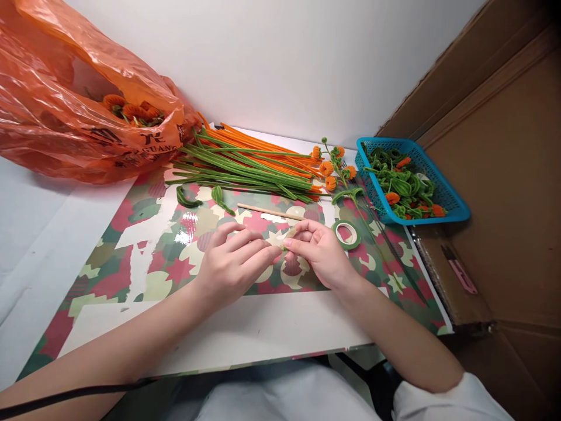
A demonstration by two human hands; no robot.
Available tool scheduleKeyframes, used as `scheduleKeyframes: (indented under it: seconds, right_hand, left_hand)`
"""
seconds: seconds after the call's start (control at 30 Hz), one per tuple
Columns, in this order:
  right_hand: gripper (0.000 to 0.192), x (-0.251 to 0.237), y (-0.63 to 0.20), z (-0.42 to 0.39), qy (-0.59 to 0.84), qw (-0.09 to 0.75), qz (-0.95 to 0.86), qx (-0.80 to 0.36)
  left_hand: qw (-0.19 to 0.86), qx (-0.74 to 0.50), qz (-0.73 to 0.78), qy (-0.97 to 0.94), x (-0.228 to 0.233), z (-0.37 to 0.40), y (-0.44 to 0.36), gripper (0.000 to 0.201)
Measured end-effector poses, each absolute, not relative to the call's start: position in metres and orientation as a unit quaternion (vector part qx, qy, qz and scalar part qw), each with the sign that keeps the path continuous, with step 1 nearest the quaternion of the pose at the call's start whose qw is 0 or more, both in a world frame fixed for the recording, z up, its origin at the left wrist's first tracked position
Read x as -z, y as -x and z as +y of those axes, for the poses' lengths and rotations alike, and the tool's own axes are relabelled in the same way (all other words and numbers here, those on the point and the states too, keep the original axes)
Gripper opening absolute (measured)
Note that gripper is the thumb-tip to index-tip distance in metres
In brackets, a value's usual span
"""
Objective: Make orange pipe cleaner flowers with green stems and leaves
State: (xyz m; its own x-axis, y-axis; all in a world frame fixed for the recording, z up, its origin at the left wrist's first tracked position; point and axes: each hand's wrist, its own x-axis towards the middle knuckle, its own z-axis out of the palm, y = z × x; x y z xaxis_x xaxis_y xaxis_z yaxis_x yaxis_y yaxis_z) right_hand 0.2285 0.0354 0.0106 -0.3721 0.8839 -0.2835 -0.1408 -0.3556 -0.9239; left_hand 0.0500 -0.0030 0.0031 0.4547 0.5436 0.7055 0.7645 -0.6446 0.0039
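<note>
Hands: left hand (232,263) and right hand (322,251) meet fingertip to fingertip, pinching a small pale tape strip (287,237) above the patterned tabletop (144,257), beside the tape roll (346,234); risk, sticky strip folding onto itself if the pinch twists.

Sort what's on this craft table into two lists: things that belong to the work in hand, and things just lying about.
In use:
- left hand and right hand, both pinching a small pale green piece
- roll of green tape
- wooden stick

Lying about:
- orange plastic bag
- pile of green and orange pipe cleaners
- blue basket of finished bits
- cardboard box
</note>
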Motion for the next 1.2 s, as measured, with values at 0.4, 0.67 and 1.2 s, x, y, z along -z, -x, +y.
scheduleKeyframes:
  seconds: [0.4,0.67,1.2]
  right_hand:
    - [0.017,-0.009,-0.229,0.037,0.454,0.402,-0.629,-0.486]
    - [0.02,-0.007,-0.228,0.039,0.404,0.381,-0.75,-0.36]
    - [0.018,-0.004,-0.233,0.04,0.189,0.414,-0.883,-0.115]
  left_hand:
    - [-0.022,0.35,-0.454,0.819,0.004,-0.001,-0.054,0.013]
    - [-0.278,0.279,-0.548,0.738,-0.005,-0.002,-0.057,0.022]
    - [-0.081,0.174,-0.523,0.83,0.002,-0.009,-0.056,0.025]
